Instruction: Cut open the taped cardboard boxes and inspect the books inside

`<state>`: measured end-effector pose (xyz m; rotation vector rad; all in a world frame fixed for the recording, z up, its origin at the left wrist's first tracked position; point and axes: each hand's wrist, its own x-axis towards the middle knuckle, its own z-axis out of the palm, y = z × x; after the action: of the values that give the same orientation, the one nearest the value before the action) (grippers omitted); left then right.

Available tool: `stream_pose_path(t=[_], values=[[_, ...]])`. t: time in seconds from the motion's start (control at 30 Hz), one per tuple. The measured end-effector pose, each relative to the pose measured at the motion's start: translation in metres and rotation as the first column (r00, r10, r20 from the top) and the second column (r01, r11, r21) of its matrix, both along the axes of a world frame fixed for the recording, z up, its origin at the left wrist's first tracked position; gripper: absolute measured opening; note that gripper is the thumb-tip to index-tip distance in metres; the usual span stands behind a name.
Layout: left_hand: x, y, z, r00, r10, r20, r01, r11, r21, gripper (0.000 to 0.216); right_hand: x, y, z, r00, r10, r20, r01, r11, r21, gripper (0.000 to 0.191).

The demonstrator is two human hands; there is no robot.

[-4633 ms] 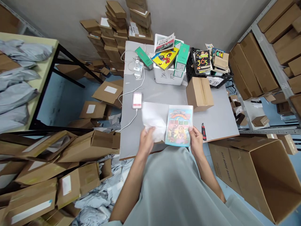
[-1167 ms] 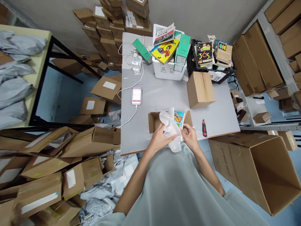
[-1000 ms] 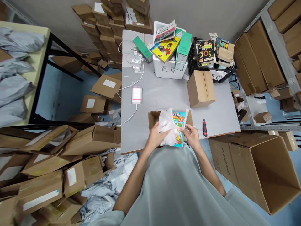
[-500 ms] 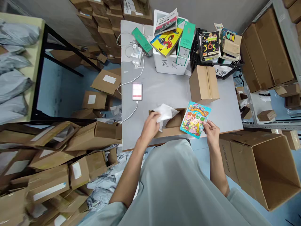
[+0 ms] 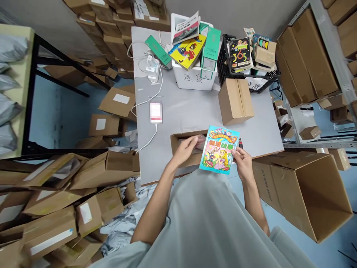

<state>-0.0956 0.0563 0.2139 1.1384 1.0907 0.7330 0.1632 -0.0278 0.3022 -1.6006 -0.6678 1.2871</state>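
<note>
A children's storybook [image 5: 218,150] with a turquoise border and a cartoon cover is held by its right edge in my right hand [image 5: 242,160], over the table's front edge. A small dark and red object [image 5: 240,143] pokes up beside that hand; its kind is unclear. My left hand [image 5: 187,149] is over an open cardboard box [image 5: 175,143], fingers stretched toward the book's left edge, fingertips blurred. Something pale and see-through lies in the box by those fingers. The book hides the box's right end.
Behind the box stands a closed carton [image 5: 236,102]. A white bin [image 5: 193,80] and a black crate [image 5: 226,61] hold books. A phone [image 5: 156,112] lies on a charging cable at left. A large open carton [image 5: 302,193] stands at right; cartons pile up at left.
The white wrapping has left my left hand, which has moved right toward the book. The book has come nearer to me and is less tilted. The camera view has shifted slightly.
</note>
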Motion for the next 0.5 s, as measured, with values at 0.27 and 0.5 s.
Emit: stream_pose_path(t=[0.27,0.5], values=[[-0.008,-0.054,0.036,0.932,0.326,0.161,-0.284,0.929,-0.237,0.062,-0.023,0.015,-0.012,0.989,0.137,-0.057,-0.138,0.99,-0.018,0.056],[-0.013,-0.067,0.032,0.911,0.404,0.078,-0.396,0.912,-0.102,0.058,-0.024,0.016,-0.021,0.974,0.223,0.042,-0.227,0.966,0.121,0.041]])
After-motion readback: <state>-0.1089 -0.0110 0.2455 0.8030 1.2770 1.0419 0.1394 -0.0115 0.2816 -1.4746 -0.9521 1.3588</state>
